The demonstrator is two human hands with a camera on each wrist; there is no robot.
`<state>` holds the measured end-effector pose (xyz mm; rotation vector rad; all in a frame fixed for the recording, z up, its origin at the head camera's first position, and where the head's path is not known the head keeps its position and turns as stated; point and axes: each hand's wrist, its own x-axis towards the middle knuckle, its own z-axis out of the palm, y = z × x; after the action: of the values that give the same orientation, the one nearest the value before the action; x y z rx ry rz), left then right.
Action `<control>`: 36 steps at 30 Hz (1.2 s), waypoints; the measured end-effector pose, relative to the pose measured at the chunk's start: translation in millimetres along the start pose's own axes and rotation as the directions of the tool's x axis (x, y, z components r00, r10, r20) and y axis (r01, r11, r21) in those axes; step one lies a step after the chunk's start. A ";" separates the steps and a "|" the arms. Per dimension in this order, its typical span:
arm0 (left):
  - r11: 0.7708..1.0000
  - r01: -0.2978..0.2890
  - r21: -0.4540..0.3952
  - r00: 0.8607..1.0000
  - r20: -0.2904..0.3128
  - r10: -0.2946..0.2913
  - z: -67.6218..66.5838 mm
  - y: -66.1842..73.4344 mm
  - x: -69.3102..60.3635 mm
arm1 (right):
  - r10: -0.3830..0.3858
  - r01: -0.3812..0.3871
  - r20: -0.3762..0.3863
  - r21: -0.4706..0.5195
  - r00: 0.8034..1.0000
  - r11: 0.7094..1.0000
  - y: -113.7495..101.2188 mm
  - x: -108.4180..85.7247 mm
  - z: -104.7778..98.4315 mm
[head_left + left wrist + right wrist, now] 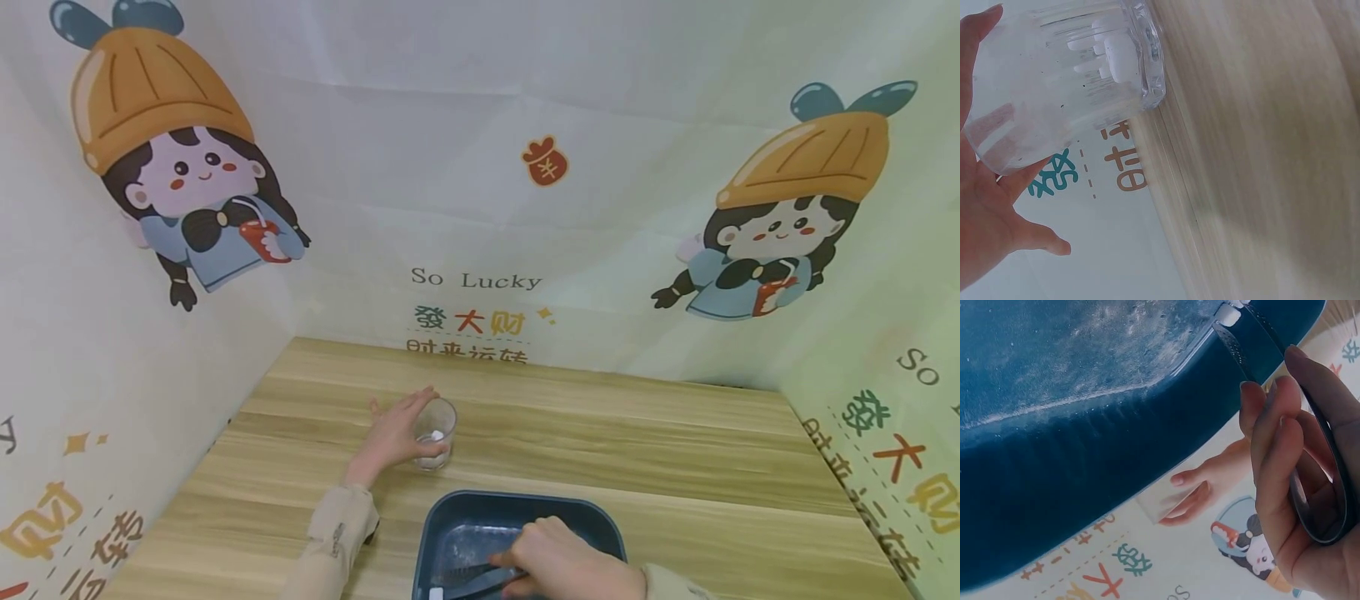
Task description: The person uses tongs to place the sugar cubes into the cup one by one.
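Observation:
On the wooden table stands a clear drinking glass (444, 417), with a few small white pieces (1121, 56) at its bottom. My left hand (392, 435) grips the glass from the left, thumb on the near side and fingers on the far side. Nearer to me lies a dark blue tray (517, 497). Above it my right hand (570, 557) holds dark U-shaped tongs (1325, 531), squeezed between thumb and fingers. Their tips reach a small white block (1229, 315) in the tray's corner; whether they pinch it I cannot tell.
The wooden tabletop (675, 467) ends at a printed cloth wall (600, 250) at the back, with more printed cloth on both sides. The tray is right of and nearer than the glass, and its lower part runs out of the head view.

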<state>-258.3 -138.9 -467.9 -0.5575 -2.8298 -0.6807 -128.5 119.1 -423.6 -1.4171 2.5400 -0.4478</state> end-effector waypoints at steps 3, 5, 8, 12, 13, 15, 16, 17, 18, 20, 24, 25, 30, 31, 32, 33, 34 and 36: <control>1.000 0.004 -0.004 1.000 0.001 -0.004 0.2 0.1 -0.4 | 0.003 -0.003 0.022 -0.010 1.000 1.000 -0.8 1.9 -0.6; 1.000 0.007 0.003 1.000 0.004 -0.007 0.7 -0.1 -0.4 | -0.013 0.013 0.022 -0.012 1.000 1.000 -1.8 2.9 -0.6; 1.000 0.008 0.004 1.000 0.006 -0.008 1.2 -0.6 -0.4 | -0.032 0.032 0.016 -0.016 0.999 0.999 -3.2 3.9 -0.1; 1.000 0.006 -0.007 1.000 0.002 -0.006 1.5 -1.1 -0.3 | -0.032 0.032 0.014 -0.015 0.999 0.999 -3.5 4.4 0.5; 1.000 0.005 -0.008 1.000 0.002 -0.005 1.6 -1.2 -0.2 | -0.034 0.034 0.011 -0.019 0.999 0.999 -3.4 4.4 0.6; 1.000 0.003 -0.008 1.000 0.000 -0.003 1.7 -1.4 -0.1 | -0.039 0.040 0.006 -0.036 0.999 0.999 -3.2 4.5 0.7; 1.000 0.002 -0.007 1.000 -0.001 -0.002 1.7 -1.4 -0.1 | -0.045 0.045 0.002 -0.044 0.999 0.998 -3.0 4.5 0.7; 1.000 -0.001 -0.005 1.000 -0.003 0.001 1.8 -1.4 0.0 | -0.050 0.049 -0.005 -0.055 0.999 0.997 -3.1 4.6 0.6; 1.000 -0.002 -0.004 1.000 -0.005 0.002 1.8 -1.3 0.0 | -0.055 0.054 -0.017 -0.067 0.998 0.996 -3.3 4.6 0.4; 1.000 0.000 -0.005 1.000 -0.004 0.000 1.4 -0.8 -0.3 | -0.051 0.049 -0.029 -0.070 0.998 0.996 -3.0 4.5 0.1; 1.000 0.005 -0.005 1.000 0.002 -0.005 1.3 -0.4 -0.4 | -0.022 0.021 -0.043 -0.033 0.999 0.999 -2.5 3.3 -2.1; 1.000 0.006 -0.002 1.000 0.003 -0.006 1.6 -0.6 -0.1 | -0.017 0.016 -0.040 -0.032 0.999 0.999 -2.2 3.0 -2.6; 1.000 0.003 0.011 1.000 0.001 -0.003 3.4 -2.0 0.9 | -0.004 0.003 -0.009 -0.063 1.000 0.998 -2.6 2.9 -2.7; 1.000 0.002 0.011 1.000 0.000 -0.002 3.5 -2.2 0.9 | -0.005 0.005 -0.001 -0.074 1.000 0.997 -2.6 3.0 -2.2; 1.000 0.002 0.011 1.000 -0.001 -0.002 3.6 -2.3 0.7 | -0.010 0.010 0.003 -0.082 1.000 0.997 -2.7 3.2 -1.6; 1.000 0.001 0.010 1.000 -0.003 -0.001 3.9 -2.4 0.7 | -0.017 0.018 0.005 -0.095 1.000 0.995 -2.8 3.6 -1.0; 1.000 0.001 0.011 1.000 -0.004 -0.001 4.0 -2.5 0.6 | -0.025 0.025 0.006 -0.108 1.000 0.994 -2.9 3.9 -0.4; 1.000 0.000 0.007 1.000 -0.005 0.000 4.0 -2.5 0.2 | -0.032 0.033 0.008 -0.113 0.999 0.993 -3.2 4.4 0.5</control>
<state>-259.8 -139.0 -472.3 -0.5536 -2.8266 -0.6704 -128.1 113.6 -423.0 -1.4980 2.5776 -0.3087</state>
